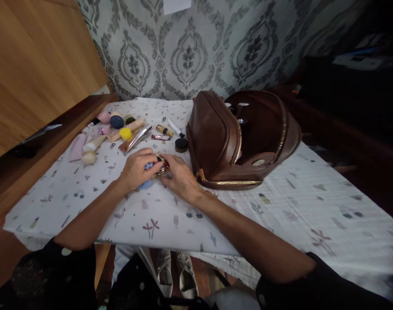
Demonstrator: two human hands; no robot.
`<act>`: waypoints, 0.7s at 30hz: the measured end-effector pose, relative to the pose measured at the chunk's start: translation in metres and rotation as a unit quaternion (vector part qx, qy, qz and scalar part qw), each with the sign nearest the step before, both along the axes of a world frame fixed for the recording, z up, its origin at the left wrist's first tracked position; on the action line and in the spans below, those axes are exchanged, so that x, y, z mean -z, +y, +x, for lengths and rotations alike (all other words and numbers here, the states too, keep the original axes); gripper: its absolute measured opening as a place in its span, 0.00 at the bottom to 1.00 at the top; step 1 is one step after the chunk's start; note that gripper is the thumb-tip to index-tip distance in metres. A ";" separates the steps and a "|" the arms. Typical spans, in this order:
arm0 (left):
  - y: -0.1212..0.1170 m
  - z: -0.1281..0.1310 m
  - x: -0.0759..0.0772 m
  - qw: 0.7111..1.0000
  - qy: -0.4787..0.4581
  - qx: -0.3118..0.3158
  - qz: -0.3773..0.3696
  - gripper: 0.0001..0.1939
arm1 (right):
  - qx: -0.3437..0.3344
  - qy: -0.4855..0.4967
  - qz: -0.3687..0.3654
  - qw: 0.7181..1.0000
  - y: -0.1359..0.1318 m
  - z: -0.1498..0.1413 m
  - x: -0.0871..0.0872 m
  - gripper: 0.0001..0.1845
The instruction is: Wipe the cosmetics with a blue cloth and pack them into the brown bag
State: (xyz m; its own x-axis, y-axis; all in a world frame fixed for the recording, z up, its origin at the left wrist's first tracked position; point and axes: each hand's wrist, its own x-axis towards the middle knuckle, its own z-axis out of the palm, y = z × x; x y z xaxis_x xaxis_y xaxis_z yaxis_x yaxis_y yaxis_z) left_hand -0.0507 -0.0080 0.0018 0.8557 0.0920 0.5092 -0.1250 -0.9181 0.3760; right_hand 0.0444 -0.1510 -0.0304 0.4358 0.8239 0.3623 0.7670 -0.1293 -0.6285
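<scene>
Both hands meet on the table in front of an open brown leather bag (228,142). My left hand (136,168) is curled over a small blue item (148,165) and my right hand (180,174) pinches a small gold-and-dark cosmetic piece (162,168) beside it. Exactly what the small pieces are is hard to make out. The bag stands just right of my right hand, its gold zip open, with bottle tops showing inside.
Cosmetics lie scattered at the back left: a pink tube (77,146), cream bottle (91,148), yellow-capped tube (127,132), blue-lidded jar (116,121), gold lipstick (164,130), black round compact (181,144). A printed white cloth (280,206) covers the table. Wooden wardrobe at left.
</scene>
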 end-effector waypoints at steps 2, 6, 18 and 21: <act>0.004 0.002 0.002 0.998 -0.010 -0.060 0.009 0.16 | 0.001 -0.010 -0.002 1.000 0.000 0.000 0.000 0.27; 0.011 0.003 0.004 0.990 0.030 -0.135 0.022 0.13 | 0.000 -0.020 -0.003 1.000 0.000 0.000 0.001 0.25; 0.010 0.001 0.006 0.983 0.064 -0.173 0.009 0.11 | -0.009 -0.006 0.024 1.000 -0.002 0.001 0.002 0.27; 0.012 0.000 0.007 0.985 0.042 -0.167 -0.026 0.12 | -0.011 -0.003 0.036 0.999 -0.003 0.000 0.000 0.27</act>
State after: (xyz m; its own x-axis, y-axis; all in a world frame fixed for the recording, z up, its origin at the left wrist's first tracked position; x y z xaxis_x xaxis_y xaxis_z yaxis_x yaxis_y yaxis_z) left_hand -0.0503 0.0036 -0.0053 0.8122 0.4001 0.4246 0.2151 -0.8818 0.4197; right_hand 0.0446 -0.1539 -0.0304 0.4151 0.8054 0.4232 0.7733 -0.0673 -0.6305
